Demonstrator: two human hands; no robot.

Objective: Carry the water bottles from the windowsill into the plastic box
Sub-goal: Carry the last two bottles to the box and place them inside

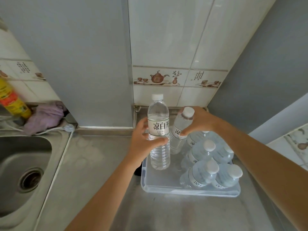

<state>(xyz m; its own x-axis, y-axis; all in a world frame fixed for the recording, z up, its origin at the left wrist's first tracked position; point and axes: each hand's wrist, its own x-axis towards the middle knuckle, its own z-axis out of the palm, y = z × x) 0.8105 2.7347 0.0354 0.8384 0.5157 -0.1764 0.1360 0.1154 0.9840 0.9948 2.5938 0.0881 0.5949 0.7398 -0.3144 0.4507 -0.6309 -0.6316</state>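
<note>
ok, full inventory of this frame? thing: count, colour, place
water bottles: five or six standing, clear, white caps, right side of box
held bottles: two, clear; one in left hand, one in right, over the box
plastic box: one, translucent, on steel counter
counter: one, steel
sink: one, steel, left
cloth: one, purple, behind sink
yellow bottle: one, yellow and red, far left
left hand: grips bottle body
right hand: grips tilted bottle near its neck
</note>
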